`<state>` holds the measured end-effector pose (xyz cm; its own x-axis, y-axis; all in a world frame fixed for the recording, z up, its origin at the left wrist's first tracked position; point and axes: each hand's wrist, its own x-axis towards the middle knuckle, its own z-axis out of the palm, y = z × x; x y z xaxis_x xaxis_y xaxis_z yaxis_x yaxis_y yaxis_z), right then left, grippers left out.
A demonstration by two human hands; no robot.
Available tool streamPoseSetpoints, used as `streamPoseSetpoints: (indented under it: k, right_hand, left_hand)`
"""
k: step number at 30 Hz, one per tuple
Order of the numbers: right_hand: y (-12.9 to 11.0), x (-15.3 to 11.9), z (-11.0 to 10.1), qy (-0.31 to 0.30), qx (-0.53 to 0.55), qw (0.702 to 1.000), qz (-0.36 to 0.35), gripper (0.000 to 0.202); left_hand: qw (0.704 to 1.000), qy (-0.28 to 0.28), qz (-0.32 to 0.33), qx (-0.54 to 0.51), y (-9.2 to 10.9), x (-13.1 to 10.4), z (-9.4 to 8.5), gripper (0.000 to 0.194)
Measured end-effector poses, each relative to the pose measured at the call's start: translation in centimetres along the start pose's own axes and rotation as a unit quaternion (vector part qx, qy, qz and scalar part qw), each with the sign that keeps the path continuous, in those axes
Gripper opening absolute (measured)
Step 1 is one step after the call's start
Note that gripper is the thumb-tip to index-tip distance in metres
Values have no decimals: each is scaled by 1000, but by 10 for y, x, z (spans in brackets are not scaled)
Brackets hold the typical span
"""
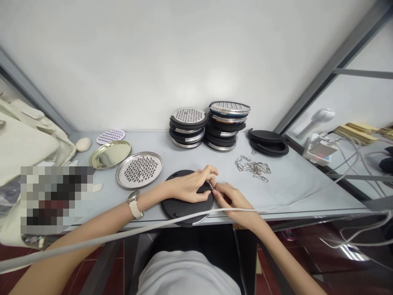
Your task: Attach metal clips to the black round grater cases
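Observation:
A black round lid-like disc (181, 211) lies flat near the table's front edge, with a silver rim showing at its lower right. My left hand (196, 184), wearing a watch, rests over the disc, with thumb and fingers closed around a small metal clasp (211, 186) at the disc's right side. From the right, my right hand (230, 198) pinches at the same clasp; my fingers partly cover it. Beyond my right hand lies a loose pile of metal clasps (260, 168). A metal grater plate (139, 170) sits left of the disc.
Two stacks of black-rimmed graters (188, 116) (229, 108) stand by the wall. Black round covers (270, 141) are behind the clasps. A gold-toned plate (110, 155) and a white grater plate (110, 136) lie left. A white cable (147, 227) crosses before my hands.

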<state>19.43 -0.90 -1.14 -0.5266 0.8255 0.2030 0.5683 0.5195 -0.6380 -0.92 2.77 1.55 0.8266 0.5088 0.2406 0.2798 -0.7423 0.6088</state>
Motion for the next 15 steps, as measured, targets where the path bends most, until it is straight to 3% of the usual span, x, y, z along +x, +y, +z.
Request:
streamPoseSetpoints:
  k: [15]
  right_hand:
    - [1,-2,1,7,9,1000,15,29]
  left_hand:
    - [1000,9,2,-1,0,-1,0,49]
